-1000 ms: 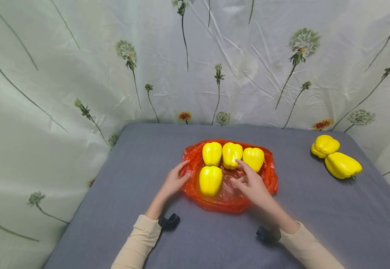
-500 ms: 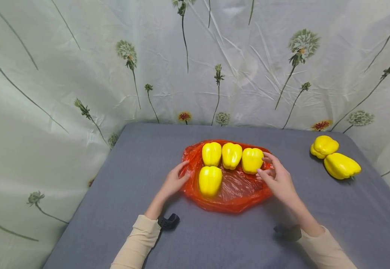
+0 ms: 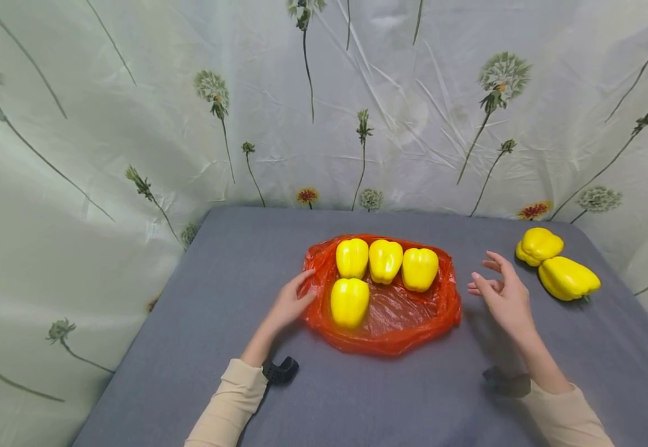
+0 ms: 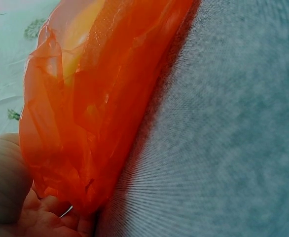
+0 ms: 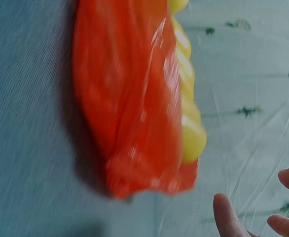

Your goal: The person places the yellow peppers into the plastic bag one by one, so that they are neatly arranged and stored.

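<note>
A thin red plastic bag (image 3: 407, 332) lies spread wide on the table, with several yellow bell peppers in it: three stand in a row at the back, and one pepper (image 3: 349, 303) sits at the front left. My left hand (image 3: 289, 302) holds the bag's left edge, its thumb and fingers around the gathered plastic (image 4: 85, 163). Apart from the bag, over the table to its right, hovers my right hand (image 3: 507, 301) with relaxed fingers and nothing between them. Near its fingertips lie two more yellow bell peppers, one behind (image 3: 539, 246) and one in front (image 3: 568, 278).
A grey cloth covers the table (image 3: 217, 261). Behind it and to the left hangs a pale curtain (image 3: 279, 81) printed with dandelions. Each wrist wears a black band, the left one (image 3: 281, 370) close to the table surface.
My right hand has moved right, from above the bag past its right edge toward the two loose peppers. The left hand stays at the bag's left edge.
</note>
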`<state>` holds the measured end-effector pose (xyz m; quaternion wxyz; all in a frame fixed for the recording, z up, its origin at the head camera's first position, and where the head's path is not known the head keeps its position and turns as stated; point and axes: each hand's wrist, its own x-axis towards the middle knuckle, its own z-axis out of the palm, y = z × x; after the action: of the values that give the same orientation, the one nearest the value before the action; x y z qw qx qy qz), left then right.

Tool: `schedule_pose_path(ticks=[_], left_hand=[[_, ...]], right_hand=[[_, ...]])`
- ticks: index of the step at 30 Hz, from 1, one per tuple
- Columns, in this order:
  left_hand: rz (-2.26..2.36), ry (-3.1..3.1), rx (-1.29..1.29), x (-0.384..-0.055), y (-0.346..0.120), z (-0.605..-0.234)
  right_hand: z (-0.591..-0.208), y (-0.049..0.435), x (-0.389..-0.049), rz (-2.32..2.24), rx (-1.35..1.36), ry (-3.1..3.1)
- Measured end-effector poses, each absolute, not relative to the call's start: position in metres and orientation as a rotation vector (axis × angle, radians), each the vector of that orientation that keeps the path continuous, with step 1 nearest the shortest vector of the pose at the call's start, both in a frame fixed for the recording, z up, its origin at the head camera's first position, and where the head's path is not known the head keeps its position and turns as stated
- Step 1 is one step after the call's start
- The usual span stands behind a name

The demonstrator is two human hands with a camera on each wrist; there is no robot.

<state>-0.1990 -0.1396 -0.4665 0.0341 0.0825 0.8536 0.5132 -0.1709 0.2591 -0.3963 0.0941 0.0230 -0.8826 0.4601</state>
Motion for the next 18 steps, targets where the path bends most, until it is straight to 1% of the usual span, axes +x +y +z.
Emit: schedule_pose_path(ticks=[3,5,8,10,12,15,18], left_hand=[[1.58,2.623,0.25,-0.198,-0.139,-0.466],[1.577,2.623,0.249,-0.197,-0.139,-0.465],[1.574,2.625,0.246,-0.197,-0.139,-0.464],[1.57,2.627,0.246,-0.197,-0.139,-0.465],[1.567,2.628,0.244,-0.197,-0.139,-0.465],[1.57,2.627,0.238,-0.198,-0.139,-0.466],[1.56,2.628,0.228,-0.197,-0.139,-0.466]], right_hand=[[-0.401,0.273,-0.171,1.39,-0.031,-2.597],[-0.418,0.29,-0.178,1.365,-0.094,-2.577],[-0.423,0.305,-0.18,1.344,-0.19,-2.577],[-0.439,0.324,-0.188,1.307,-0.246,-2.569],[-0.444,0.336,-0.19,1.308,-0.311,-2.575],[-0.469,0.366,-0.201,1.288,-0.389,-2.557],[-0.479,0.385,-0.204,1.268,-0.47,-2.55]])
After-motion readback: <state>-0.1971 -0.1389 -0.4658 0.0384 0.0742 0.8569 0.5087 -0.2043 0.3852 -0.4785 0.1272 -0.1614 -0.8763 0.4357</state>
